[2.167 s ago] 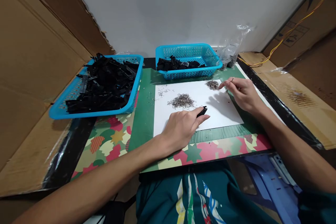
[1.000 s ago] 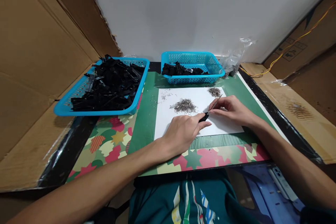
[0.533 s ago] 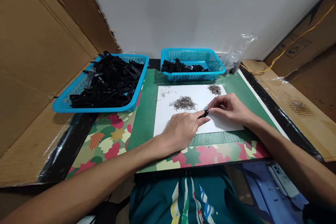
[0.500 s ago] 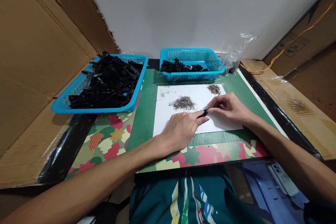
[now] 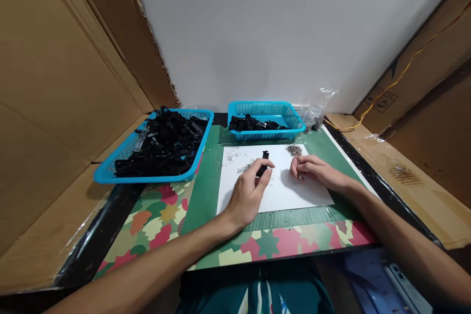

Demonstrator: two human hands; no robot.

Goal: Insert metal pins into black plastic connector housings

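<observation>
Left hand (image 5: 246,195) pinches black part (image 5: 264,163); right hand (image 5: 316,171) closed on thin tool (image 5: 299,166), bare paper (image 5: 283,198) between.

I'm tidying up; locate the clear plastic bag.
In the head view, the clear plastic bag stands at the back right corner of the green mat, right of the smaller blue basket.

A pale wall (image 5: 235,34) is rising behind the table, and a tall cardboard panel (image 5: 62,88) with a ragged edge is standing at the left. Over on the right, I'm seeing a yellow wire (image 5: 401,76) trailing down past a cardboard box (image 5: 434,122) that is showing printed symbols. Flat cardboard (image 5: 423,206) with a dark ribbed stain is lying below it. Underneath, a phone (image 5: 408,287) is resting on blue plastic furniture (image 5: 368,279), partly out of view.
</observation>
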